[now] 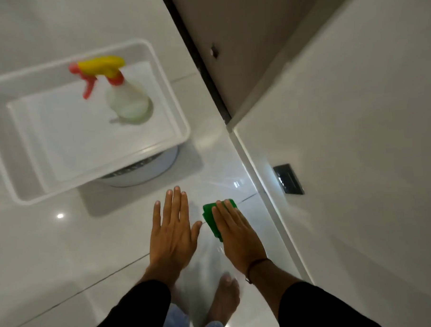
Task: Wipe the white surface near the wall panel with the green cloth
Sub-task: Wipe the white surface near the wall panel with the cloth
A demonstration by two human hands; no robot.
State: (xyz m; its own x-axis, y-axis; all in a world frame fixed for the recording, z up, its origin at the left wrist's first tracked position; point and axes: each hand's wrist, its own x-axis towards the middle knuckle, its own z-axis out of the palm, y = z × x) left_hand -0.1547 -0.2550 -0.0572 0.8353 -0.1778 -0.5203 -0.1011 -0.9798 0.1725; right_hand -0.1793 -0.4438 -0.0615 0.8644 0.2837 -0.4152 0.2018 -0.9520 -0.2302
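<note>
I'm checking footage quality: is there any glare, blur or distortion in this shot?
Head view: glare spots on the glossy white surface, left and near the cloth; the spray bottle is soft and slightly blurred; wide-angle lens bends the tray edges; both hands look fairly sharp.

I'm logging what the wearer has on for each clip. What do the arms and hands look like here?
Both arms wear long black sleeves that end at the wrists. The left hand and the right hand are bare: no gloves and no rings that show. A thin dark band circles the right wrist, with a small end hanging by the sleeve cuff. No watch shows.
</note>
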